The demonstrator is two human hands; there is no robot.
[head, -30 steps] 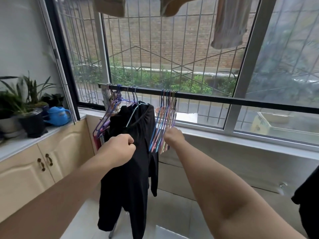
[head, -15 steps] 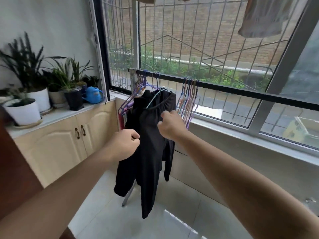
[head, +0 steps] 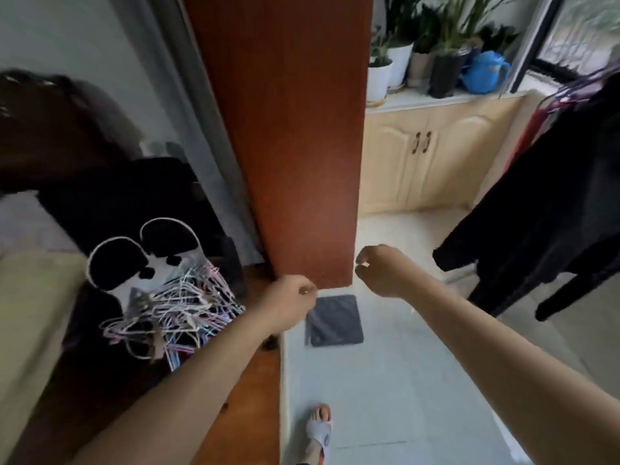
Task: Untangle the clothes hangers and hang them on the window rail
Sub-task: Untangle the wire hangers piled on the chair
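Thin wire hangers, glossy red-brown wood panel, matt tile floor.

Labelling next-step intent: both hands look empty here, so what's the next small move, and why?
Probably reach the left hand down-left to the tangled pile of pastel wire clothes hangers. Both it and the right hand hold nothing, fingers loosely curled, and that pile lies nearest the left.
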